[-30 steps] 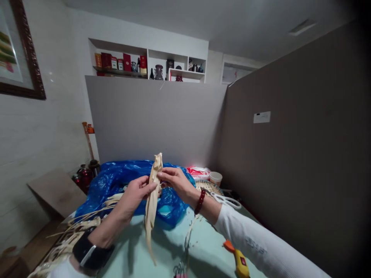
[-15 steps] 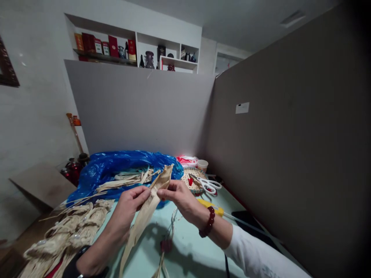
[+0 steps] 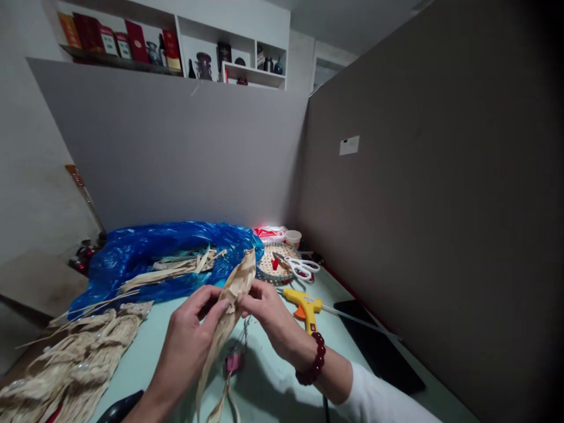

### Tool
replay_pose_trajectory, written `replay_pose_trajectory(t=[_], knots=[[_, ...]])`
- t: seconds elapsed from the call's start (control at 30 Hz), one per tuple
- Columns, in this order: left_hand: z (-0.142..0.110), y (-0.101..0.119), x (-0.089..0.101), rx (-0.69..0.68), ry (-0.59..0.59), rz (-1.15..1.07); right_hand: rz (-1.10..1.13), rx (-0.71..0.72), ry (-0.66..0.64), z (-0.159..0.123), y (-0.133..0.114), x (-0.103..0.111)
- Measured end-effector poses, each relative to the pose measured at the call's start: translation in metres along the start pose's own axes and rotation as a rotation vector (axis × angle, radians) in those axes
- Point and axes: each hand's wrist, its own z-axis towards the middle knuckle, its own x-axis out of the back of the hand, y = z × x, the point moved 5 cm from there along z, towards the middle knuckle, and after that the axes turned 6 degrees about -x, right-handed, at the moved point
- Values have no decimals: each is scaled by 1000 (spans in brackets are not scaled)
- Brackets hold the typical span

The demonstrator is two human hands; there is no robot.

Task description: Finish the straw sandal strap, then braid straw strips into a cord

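Note:
A long, dry, pale tan corn husk (image 3: 238, 281) is stretched between my two hands above the table. My left hand (image 3: 194, 326) pinches its left edge between thumb and fingers. On the other edge, the fingertips of my right hand (image 3: 267, 311) are closed on the husk, partly hidden behind it. The husk's lower end hangs down toward me. Beneath my hands, a small pink piece (image 3: 233, 362) with strips of husk tied to it lies on the pale green table (image 3: 273, 388). A yellow glue gun (image 3: 305, 304) rests just beyond my right wrist.
A blue plastic bag (image 3: 132, 247) holds more husk strips (image 3: 176, 267) at the back. White-handled scissors (image 3: 304, 267) lie on a woven basket (image 3: 267, 267) beside a paper cup (image 3: 293, 238). Braided husk pieces (image 3: 83, 352) cover the left side. A black mat (image 3: 383, 352) is at right; grey panels (image 3: 198, 153) enclose the table.
My view has shifted to the right and tipped down, bringing more of the glue gun into sight. Both hands keep hold of the husk, with the left fingers bent more around its edge.

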Motion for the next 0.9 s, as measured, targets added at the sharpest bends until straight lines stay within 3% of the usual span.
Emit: replay_pose_trajectory(t=[0.3,0.63,0.8,0.9], knots=[[5,-27,1,148,62,-240,-13,-49,1,3,8,12],[1,-13,12,71,208,126,35,-18,47,-4,11,9],[0,-11,11,50,192,193,9,27,100,-5,11,13],[2,-8,7,53,92,103,-25,30,102,-3,11,15]])
